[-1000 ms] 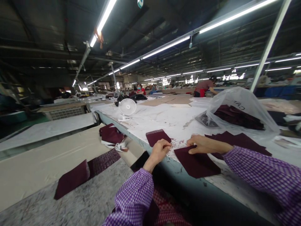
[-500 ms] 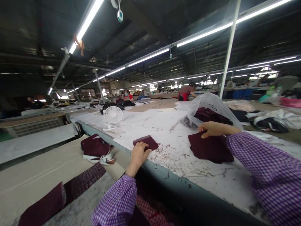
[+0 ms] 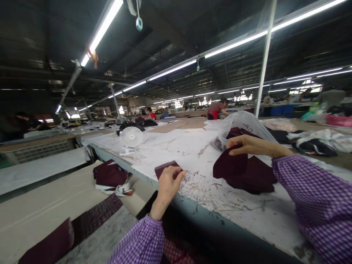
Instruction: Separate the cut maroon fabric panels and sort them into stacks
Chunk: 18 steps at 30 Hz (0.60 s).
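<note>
My left hand [image 3: 168, 185] rests with closed fingers on a small maroon fabric piece [image 3: 164, 168] near the front edge of the white table [image 3: 192, 146]. My right hand [image 3: 246, 144] pinches the top maroon cut piece [image 3: 229, 165] and lifts its edge off a low stack of maroon pieces [image 3: 255, 176]. Just behind that hand lies a clear plastic bag [image 3: 247, 123] holding more maroon fabric. Both sleeves are purple check.
A small white fan [image 3: 131, 137] stands further back on the table. To the left, a lower bench [image 3: 55, 205] carries maroon pieces [image 3: 110, 174] and a strip of fabric. A steel post [image 3: 262, 62] rises behind the bag. Other people work at far tables.
My right hand went from the near table edge back to the stack by the bag and now raises the top piece. My left hand has slid onto the small piece.
</note>
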{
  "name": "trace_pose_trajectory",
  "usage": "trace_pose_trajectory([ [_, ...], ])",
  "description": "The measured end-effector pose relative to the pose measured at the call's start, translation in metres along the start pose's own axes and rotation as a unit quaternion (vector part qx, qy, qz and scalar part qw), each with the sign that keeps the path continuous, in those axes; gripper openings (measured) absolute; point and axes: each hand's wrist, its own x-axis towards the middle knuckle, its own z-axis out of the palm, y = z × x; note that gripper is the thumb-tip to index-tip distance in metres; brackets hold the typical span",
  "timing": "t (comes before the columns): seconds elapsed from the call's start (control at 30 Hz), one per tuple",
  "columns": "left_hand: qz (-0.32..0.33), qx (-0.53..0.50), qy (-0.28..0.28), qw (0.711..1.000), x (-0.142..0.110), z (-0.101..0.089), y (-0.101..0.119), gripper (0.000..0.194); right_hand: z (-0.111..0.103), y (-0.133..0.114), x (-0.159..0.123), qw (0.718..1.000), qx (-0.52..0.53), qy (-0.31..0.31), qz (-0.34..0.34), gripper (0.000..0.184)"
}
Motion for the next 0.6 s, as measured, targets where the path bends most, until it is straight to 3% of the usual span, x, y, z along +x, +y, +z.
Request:
trace_pose_trajectory([
  [0.07,-0.009,-0.141,-0.016,0.99,-0.01,-0.002,0.028,0.038,0.009,-0.03,0.004,0.999,0.002,0.015,-0.043,0.034],
  [0.13,-0.009,-0.228,-0.058,0.972,-0.021,-0.004,0.053,0.061,0.02,-0.056,0.006,0.995,-0.015,0.034,-0.091,0.031],
  [0.2,0.011,-0.255,-0.041,0.966,-0.029,-0.008,0.069,0.049,0.028,-0.074,0.005,0.987,-0.026,0.045,-0.15,0.023],
  [0.27,0.064,-0.232,0.031,0.97,-0.036,-0.013,0.076,0.029,0.033,-0.086,0.004,0.976,-0.02,0.038,-0.212,0.015],
  [0.37,0.172,-0.157,0.141,0.962,-0.041,-0.023,0.077,0.031,0.035,-0.095,0.001,0.958,-0.004,0.018,-0.285,0.009],
  [0.47,0.23,-0.106,0.181,0.95,-0.043,-0.029,0.075,0.031,0.035,-0.1,-0.001,0.947,-0.01,0.016,-0.32,0.005],
  [0.6,0.255,-0.076,0.204,0.942,-0.044,-0.028,0.072,0.033,0.036,-0.103,-0.001,0.944,-0.022,0.016,-0.328,0.006],
])
